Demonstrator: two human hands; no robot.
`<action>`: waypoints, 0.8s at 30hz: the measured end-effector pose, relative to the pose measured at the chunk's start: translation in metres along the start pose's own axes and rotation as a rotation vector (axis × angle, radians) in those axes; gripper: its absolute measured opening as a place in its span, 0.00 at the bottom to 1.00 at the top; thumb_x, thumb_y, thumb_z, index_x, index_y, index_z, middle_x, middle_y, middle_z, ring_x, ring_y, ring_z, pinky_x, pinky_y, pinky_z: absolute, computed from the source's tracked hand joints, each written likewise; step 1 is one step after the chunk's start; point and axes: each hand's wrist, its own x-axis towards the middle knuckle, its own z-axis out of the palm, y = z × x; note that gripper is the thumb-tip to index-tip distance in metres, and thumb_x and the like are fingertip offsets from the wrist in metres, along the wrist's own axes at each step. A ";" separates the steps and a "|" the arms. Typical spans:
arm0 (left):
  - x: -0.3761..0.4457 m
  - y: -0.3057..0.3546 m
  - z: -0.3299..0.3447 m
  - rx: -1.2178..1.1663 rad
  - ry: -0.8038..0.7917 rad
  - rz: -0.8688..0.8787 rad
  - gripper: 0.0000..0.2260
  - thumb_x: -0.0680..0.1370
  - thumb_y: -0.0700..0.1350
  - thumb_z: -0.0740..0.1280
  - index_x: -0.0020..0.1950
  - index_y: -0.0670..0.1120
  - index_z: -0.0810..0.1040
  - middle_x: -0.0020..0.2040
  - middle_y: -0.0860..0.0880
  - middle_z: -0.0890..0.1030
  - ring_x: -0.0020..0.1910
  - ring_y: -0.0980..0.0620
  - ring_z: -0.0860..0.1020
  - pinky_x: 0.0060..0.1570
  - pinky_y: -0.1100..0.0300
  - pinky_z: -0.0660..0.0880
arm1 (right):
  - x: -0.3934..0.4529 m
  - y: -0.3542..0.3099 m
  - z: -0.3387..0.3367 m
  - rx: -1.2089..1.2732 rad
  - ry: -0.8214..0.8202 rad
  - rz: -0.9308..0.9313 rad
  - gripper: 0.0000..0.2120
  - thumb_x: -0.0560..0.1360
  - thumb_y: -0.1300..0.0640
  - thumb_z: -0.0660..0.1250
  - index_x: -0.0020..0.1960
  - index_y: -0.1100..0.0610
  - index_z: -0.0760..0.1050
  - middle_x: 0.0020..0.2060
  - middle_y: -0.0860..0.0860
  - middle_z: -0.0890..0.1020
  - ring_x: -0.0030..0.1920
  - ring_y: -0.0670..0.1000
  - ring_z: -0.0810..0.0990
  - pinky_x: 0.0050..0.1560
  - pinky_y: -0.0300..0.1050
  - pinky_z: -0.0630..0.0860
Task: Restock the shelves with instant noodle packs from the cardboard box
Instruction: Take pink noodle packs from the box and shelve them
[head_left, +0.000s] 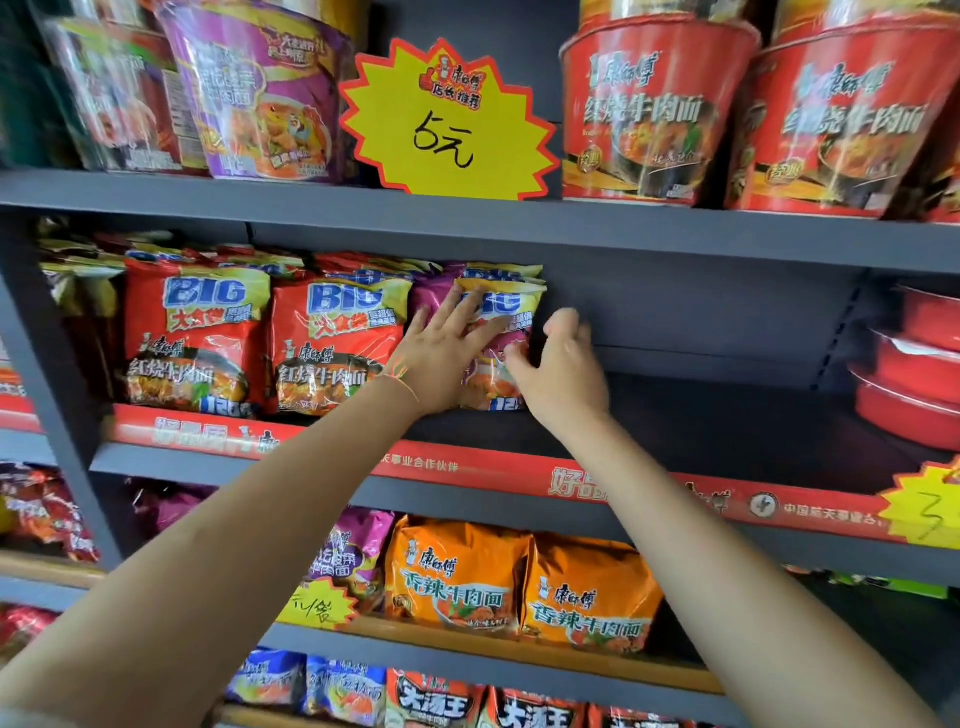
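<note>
My left hand (441, 358) lies flat on the purple noodle pack (498, 338), my right hand (561, 364) curls at its edge — it stands beside the red packs (332, 338); the shelf (701, 431) to its right is bare — more to stock.

I see glossy, crinkled red plastic noodle packs (195, 338) at centre left, shiny film-wrapped red paper bowls (649, 109) at upper right, a matt yellow starburst paper price tag (447, 119) up top, and matt grey painted metal shelf boards (675, 234).
</note>
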 end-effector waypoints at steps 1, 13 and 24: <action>-0.010 -0.001 -0.006 -0.067 0.072 0.002 0.37 0.75 0.57 0.71 0.80 0.56 0.57 0.82 0.44 0.48 0.80 0.40 0.48 0.76 0.38 0.54 | -0.009 -0.005 -0.004 0.093 0.065 -0.084 0.14 0.78 0.50 0.66 0.55 0.58 0.67 0.50 0.54 0.78 0.46 0.57 0.79 0.40 0.51 0.75; -0.335 -0.076 -0.002 -0.535 0.263 -0.928 0.07 0.79 0.47 0.66 0.44 0.49 0.83 0.34 0.52 0.82 0.35 0.52 0.80 0.39 0.53 0.77 | -0.158 -0.165 0.123 0.715 -0.631 -0.410 0.09 0.78 0.57 0.65 0.38 0.54 0.74 0.27 0.46 0.74 0.29 0.42 0.70 0.34 0.43 0.68; -0.795 -0.115 -0.036 -0.093 0.178 -1.869 0.14 0.78 0.52 0.62 0.42 0.44 0.80 0.41 0.44 0.82 0.44 0.41 0.81 0.42 0.50 0.76 | -0.471 -0.462 0.258 0.509 -1.461 -0.929 0.10 0.78 0.53 0.65 0.39 0.55 0.75 0.31 0.53 0.78 0.33 0.51 0.75 0.38 0.50 0.73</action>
